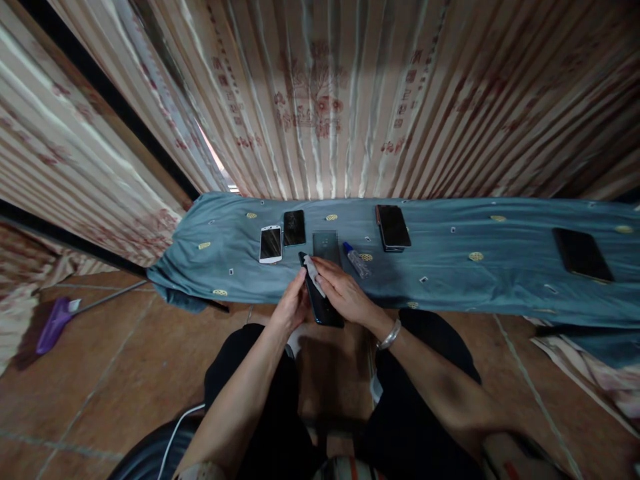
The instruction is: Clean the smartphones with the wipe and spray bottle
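My left hand grips a dark smartphone by its left edge, just over the near edge of the cloth-covered table. Pressed against the phone's upper part is a pale grey cloth, pinched in my right hand. Beyond my hands another dark phone lies on the table, partly hidden by my right hand. To its right is a clear plastic spray bottle with a blue cap, lying on its side. A white phone and a black phone rest to the left.
A stack of phones stands right of the bottle, and a dark tablet-like device lies far right. The blue patterned cloth covers the table. Patterned curtains hang behind it. A purple broom lies on the floor at left.
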A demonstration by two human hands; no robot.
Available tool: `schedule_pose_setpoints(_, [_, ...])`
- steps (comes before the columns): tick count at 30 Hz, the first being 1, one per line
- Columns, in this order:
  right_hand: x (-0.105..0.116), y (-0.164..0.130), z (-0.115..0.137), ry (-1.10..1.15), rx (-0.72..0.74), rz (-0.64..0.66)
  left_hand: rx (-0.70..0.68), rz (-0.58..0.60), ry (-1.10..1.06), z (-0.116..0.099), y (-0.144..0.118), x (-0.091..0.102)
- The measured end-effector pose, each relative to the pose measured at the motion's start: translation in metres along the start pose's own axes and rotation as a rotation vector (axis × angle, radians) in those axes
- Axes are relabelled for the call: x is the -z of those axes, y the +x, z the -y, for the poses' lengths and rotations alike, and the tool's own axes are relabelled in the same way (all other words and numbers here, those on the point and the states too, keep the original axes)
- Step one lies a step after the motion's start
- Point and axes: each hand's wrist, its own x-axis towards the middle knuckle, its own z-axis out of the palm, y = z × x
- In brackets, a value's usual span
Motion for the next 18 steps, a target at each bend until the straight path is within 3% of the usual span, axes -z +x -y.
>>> schedule_pose_setpoints(8, [0.001, 0.005, -0.014, -0.101, -0.029, -0.067, 0.067, -0.008, -0.017, -0.003, -0.005, -0.003])
schedule_pose_setpoints(18, [0.007, 0.000, -0.009, -0.109, -0.091, -0.061, 0.023, -0.045, -0.058, -0.003, 0.000, -0.003])
